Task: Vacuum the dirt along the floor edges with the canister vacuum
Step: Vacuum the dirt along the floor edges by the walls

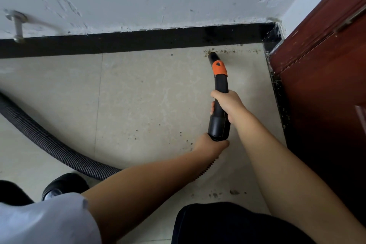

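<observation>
A black vacuum nozzle (pixel 218 85) with an orange collar points at the floor edge, its tip touching a line of brown dirt (pixel 227 52) along the black skirting (pixel 138 42). My right hand (pixel 227 105) grips the middle of the nozzle tube. My left hand (pixel 210 145) grips its rear end, where the ribbed black hose (pixel 49 142) joins. The hose runs under my left arm and curves away left across the beige tiles. More dirt specks (pixel 223 193) lie on the floor close to my knee.
A dark red wooden door (pixel 320 61) stands on the right, with debris along its black threshold (pixel 279 93). A metal pipe fitting (pixel 17 25) sticks out of the white wall at left. A black shoe (pixel 63 184) rests at lower left.
</observation>
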A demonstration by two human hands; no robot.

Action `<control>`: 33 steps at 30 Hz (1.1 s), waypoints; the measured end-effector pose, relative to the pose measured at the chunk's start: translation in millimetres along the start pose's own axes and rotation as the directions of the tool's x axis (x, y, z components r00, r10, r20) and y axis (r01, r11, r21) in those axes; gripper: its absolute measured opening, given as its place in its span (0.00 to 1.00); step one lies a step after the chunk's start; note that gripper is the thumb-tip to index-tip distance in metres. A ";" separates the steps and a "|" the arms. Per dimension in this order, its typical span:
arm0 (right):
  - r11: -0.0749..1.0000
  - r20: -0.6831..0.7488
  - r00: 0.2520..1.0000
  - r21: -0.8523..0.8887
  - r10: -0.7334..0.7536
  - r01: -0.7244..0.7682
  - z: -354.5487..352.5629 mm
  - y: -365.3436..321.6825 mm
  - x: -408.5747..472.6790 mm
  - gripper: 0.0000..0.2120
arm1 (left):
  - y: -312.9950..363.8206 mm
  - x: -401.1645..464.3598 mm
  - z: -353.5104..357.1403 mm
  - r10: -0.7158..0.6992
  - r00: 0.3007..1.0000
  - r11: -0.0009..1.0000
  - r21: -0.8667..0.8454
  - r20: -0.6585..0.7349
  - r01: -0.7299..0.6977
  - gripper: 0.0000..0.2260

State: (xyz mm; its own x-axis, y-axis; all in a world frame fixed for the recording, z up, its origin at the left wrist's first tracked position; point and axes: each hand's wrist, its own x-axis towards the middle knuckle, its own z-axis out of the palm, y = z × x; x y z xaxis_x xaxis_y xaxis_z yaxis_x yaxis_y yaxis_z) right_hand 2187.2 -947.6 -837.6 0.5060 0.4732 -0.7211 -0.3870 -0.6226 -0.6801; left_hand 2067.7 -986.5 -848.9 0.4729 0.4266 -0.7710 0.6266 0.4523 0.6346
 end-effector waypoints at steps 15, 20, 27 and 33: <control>0.977 -0.196 0.977 0.211 0.087 -0.044 -72.4 1.2 15.2 0.05 | 30.9 16.5 40.2 0.036 0.988 0.990 0.131 0.152 -0.057 0.12; 0.969 -0.236 0.967 0.243 0.096 -0.037 -101.2 -7.9 31.3 0.10 | 54.7 27.5 59.3 0.041 0.981 0.987 0.145 0.192 -0.070 0.15; 0.971 -0.207 0.974 0.234 0.093 -0.043 -101.2 -18.2 41.0 0.09 | 64.4 34.8 56.7 0.034 0.979 0.992 0.116 0.200 -0.058 0.07; 0.985 -0.170 0.983 0.168 0.063 -0.035 -87.0 -13.5 38.9 0.08 | 49.1 33.3 52.9 0.034 0.988 0.997 0.061 0.152 -0.043 0.07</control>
State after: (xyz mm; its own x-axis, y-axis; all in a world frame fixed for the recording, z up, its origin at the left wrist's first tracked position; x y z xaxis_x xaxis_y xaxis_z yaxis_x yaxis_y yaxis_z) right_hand 2279.2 -975.0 -845.0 0.6039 0.3201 -0.7300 -0.5285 -0.5248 -0.6673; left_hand 2147.0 -991.6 -846.3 0.5825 0.3175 -0.7483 0.6423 0.3845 0.6631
